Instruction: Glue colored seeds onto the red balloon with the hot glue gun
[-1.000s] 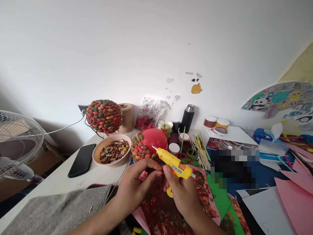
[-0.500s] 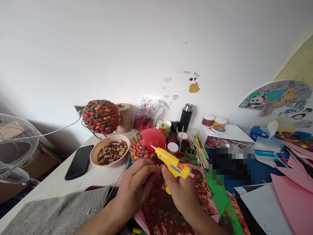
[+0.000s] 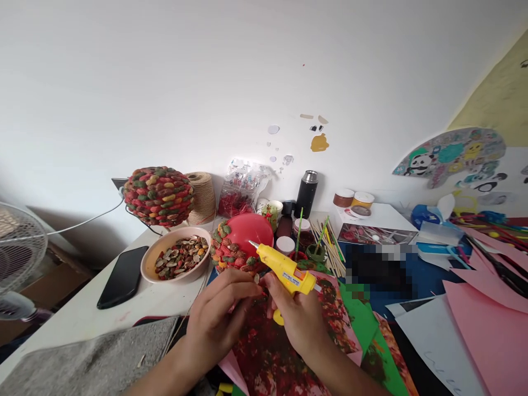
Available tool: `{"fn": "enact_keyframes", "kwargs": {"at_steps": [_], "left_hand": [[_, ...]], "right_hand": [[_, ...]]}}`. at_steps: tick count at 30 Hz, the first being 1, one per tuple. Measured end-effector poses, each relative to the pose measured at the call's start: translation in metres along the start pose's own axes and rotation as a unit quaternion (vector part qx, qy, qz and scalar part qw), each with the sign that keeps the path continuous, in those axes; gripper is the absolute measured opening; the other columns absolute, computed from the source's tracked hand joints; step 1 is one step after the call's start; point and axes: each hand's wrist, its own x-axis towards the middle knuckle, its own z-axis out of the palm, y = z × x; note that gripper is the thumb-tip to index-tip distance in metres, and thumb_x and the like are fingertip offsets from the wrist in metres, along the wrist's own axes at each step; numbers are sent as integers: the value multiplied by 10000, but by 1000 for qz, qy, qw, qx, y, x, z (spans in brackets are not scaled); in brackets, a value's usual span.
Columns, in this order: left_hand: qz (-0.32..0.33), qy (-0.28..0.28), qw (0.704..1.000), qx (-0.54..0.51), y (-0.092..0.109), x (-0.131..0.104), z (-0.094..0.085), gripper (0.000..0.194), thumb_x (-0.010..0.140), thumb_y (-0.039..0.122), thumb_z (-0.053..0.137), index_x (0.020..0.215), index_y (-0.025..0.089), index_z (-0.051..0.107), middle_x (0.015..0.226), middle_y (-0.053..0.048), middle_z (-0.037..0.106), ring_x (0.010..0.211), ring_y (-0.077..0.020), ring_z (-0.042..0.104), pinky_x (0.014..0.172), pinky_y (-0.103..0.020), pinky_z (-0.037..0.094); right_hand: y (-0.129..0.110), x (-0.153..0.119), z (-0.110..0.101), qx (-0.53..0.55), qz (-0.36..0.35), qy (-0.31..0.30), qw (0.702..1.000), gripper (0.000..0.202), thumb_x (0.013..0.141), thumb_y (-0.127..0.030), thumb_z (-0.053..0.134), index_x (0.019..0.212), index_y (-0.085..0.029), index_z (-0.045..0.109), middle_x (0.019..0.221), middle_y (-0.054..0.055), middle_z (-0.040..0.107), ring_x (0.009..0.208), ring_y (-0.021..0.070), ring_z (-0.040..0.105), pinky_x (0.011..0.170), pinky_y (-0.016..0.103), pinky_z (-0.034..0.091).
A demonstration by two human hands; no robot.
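My right hand (image 3: pixel 300 324) is wrapped round a yellow hot glue gun (image 3: pixel 284 268), its metal nozzle pointing up and left. Close beside it, my left hand (image 3: pixel 218 308) has its fingers curled, with a small pale peanut shell (image 3: pixel 256 279) at the fingertips near my right thumb. Just beyond both hands rests a red balloon (image 3: pixel 251 234). Painted peanut shells (image 3: pixel 229 254) in red, green and brown cover its left and lower part. A pink bowl (image 3: pixel 145 268) of loose painted shells (image 3: pixel 185 256) stands to the left.
A shell-covered ball (image 3: pixel 159 195) stands at the back left by a twine spool (image 3: pixel 202 195). A black phone (image 3: pixel 122 276) lies left of the bowl. Paint jars (image 3: pixel 285 245), sticks (image 3: pixel 334 250) and a black flask (image 3: pixel 307 193) are behind the hands. Paint-stained paper (image 3: pixel 284 352) lies beneath.
The whole view has shifted a little, so things sit further left. The pale shell at my left fingertips now shows more clearly. Both hands stay close together, the glue gun still in my right.
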Motion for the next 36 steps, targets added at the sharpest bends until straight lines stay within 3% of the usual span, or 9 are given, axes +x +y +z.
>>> {"fn": "enact_keyframes", "kwargs": {"at_steps": [3, 6, 10, 14, 17, 20, 24, 29, 36], "left_hand": [[56, -23, 998, 15, -3, -4, 0, 289, 1018, -14, 595, 1185, 197, 701, 1014, -79, 769, 908, -168, 761, 823, -246, 628], [98, -43, 994, 25, -7, -6, 2, 230, 1083, 59, 561, 1223, 173, 703, 1042, -111, 780, 954, -193, 764, 859, -287, 643], [121, -48, 991, 17, -8, -6, 3, 201, 1114, 102, 535, 1202, 138, 712, 1037, -124, 777, 963, -195, 756, 869, -295, 644], [45, 4, 999, -3, -4, -6, 2, 232, 1043, 25, 600, 1152, 170, 745, 1081, -98, 772, 1016, -172, 759, 919, -248, 620], [-107, 51, 991, -68, -1, -6, 2, 177, 1004, 83, 707, 1088, 225, 769, 1000, -38, 779, 918, -153, 760, 835, -216, 620], [-273, 35, 938, -211, 1, -2, 4, 52, 1001, 271, 795, 1030, 230, 782, 882, -14, 793, 750, -147, 754, 679, -207, 617], [-385, -23, 839, -383, 3, 4, 6, 274, 955, 445, 861, 978, 189, 766, 789, -33, 808, 699, -169, 775, 663, -247, 639], [-426, -32, 769, -476, 0, 5, 8, 334, 905, 415, 924, 1008, 163, 731, 799, -43, 812, 694, -157, 778, 670, -250, 649], [-427, -18, 739, -521, -2, 5, 10, 319, 883, 343, 953, 1004, 164, 719, 847, -20, 796, 696, -109, 752, 708, -222, 641]], "right_hand": [[-3, 2, 1, 24, -17, -4, 1000, 586, 857, -797, 787, 777, -224, 700, 589, -17, 605, 505, 165, 564, 488, 281, 527], [-5, 2, 3, 47, -20, -24, 998, 511, 850, -718, 845, 885, -212, 784, 740, 33, 742, 672, 216, 702, 638, 317, 622], [-6, 3, 4, 63, 8, -30, 998, 478, 823, -655, 885, 955, -201, 818, 858, 64, 803, 787, 245, 741, 711, 331, 626], [-3, 3, 3, 47, 50, -4, 998, 508, 784, -690, 882, 848, -201, 759, 657, -7, 666, 573, 166, 588, 541, 281, 501], [-2, 2, 3, 24, 77, -6, 997, 541, 776, -717, 860, 734, -207, 684, 540, -44, 557, 490, 131, 502, 490, 263, 425], [-3, -1, 3, 14, 73, -9, 997, 551, 785, -720, 847, 701, -206, 666, 536, -31, 577, 495, 132, 528, 508, 264, 446], [-3, -3, 3, 37, 57, 1, 998, 562, 774, -746, 862, 769, -200, 726, 592, -7, 645, 532, 157, 597, 524, 273, 515], [4, -2, 0, 20, 19, 7, 1000, 571, 810, -763, 854, 894, -200, 808, 715, 59, 779, 607, 223, 728, 570, 320, 619], [2, 0, -2, -45, -77, 16, 996, 416, 915, -625, 824, 874, -210, 830, 765, 82, 825, 641, 251, 786, 577, 320, 663]]}}
